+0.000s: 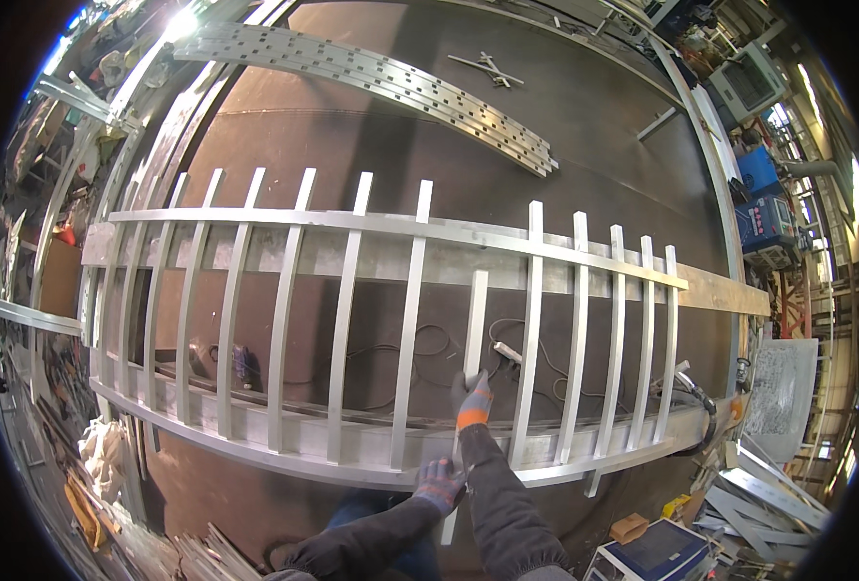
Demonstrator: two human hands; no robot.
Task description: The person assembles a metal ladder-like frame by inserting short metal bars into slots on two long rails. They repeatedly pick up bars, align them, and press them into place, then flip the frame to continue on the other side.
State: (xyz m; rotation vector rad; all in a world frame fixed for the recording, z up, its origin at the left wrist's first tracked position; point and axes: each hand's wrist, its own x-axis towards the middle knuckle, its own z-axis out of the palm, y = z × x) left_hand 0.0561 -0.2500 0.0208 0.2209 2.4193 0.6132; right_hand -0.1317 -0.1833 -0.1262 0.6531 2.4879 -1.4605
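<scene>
A silver metal frame lies before me: an upper rail and a lower rail with several square bars across them. In the gap right of the middle, one loose square bar stands lengthwise between its neighbours. Its far end stops short of the upper rail, while its near end reaches past the lower rail toward me. My right hand, in a grey and orange glove, is closed around the bar partway along it. Close to the lower rail, my gloved left hand has its fingers curled at the same bar, partly hiding it.
Perforated metal profiles lie at the far side, near some small crossed bars. A cable and a white-ended tool lie below the frame. A blue machine stands at right; metal offcuts are piled near right.
</scene>
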